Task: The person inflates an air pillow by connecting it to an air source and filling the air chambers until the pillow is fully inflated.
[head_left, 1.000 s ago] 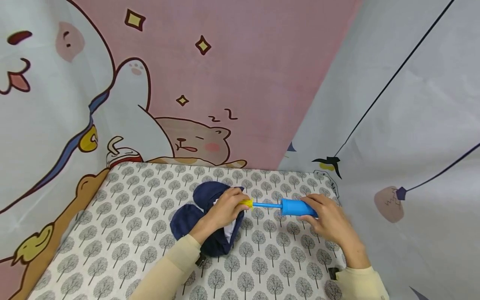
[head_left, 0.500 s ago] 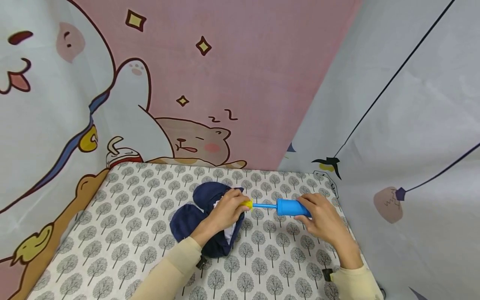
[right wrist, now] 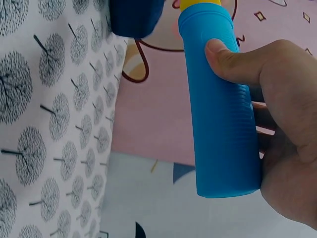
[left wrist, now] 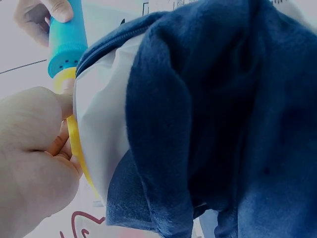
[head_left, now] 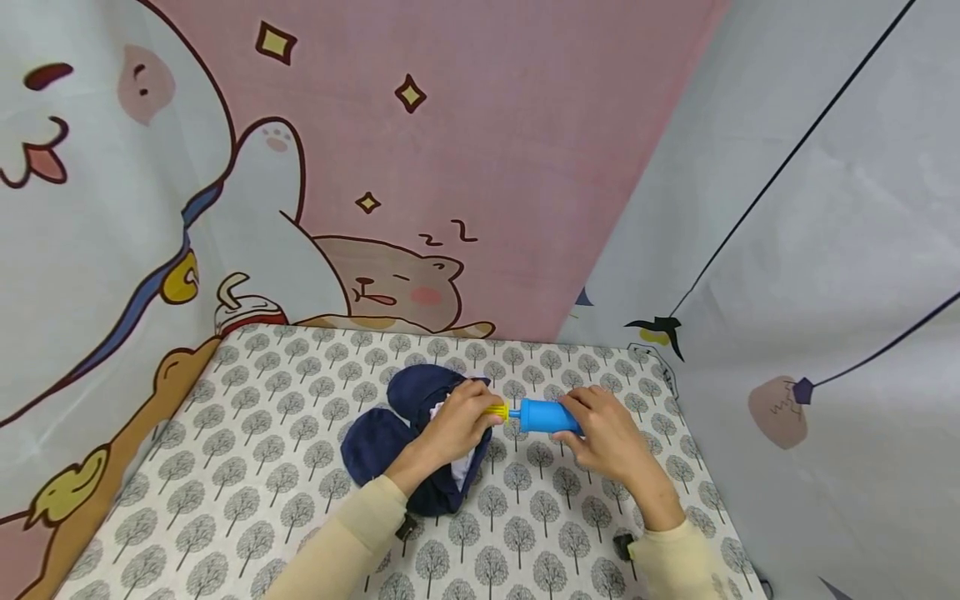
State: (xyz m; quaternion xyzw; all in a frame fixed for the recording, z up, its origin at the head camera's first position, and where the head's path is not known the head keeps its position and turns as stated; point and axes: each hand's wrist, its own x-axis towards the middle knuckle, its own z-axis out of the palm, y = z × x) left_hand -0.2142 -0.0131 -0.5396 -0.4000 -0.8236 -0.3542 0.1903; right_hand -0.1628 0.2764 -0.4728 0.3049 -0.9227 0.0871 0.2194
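Observation:
A blue hand pump point(head_left: 546, 417) lies level between my two hands, only a short stretch of its blue rod point(head_left: 514, 413) showing. My right hand point(head_left: 603, 435) grips the barrel, thumb along its side, as the right wrist view also shows. With the left hand point(head_left: 453, 427) I pinch the pump's yellow end point(left wrist: 73, 130) against the navy U-shaped neck pillow point(head_left: 375, 446). The pillow's cover is unzipped along one edge, and its white lining point(left wrist: 101, 109) shows there. Where the yellow end meets the pillow is hidden behind my left fingers.
The table under a tree-print cloth point(head_left: 255, 467) carries the pillow. Behind it hangs a pink cartoon curtain point(head_left: 540, 167), and a pale curtain point(head_left: 847, 350) stands close on the right.
My right hand has pushed the blue barrel leftward along its rod, toward the yellow end, so less rod shows. The left hand and the pillow have stayed in place.

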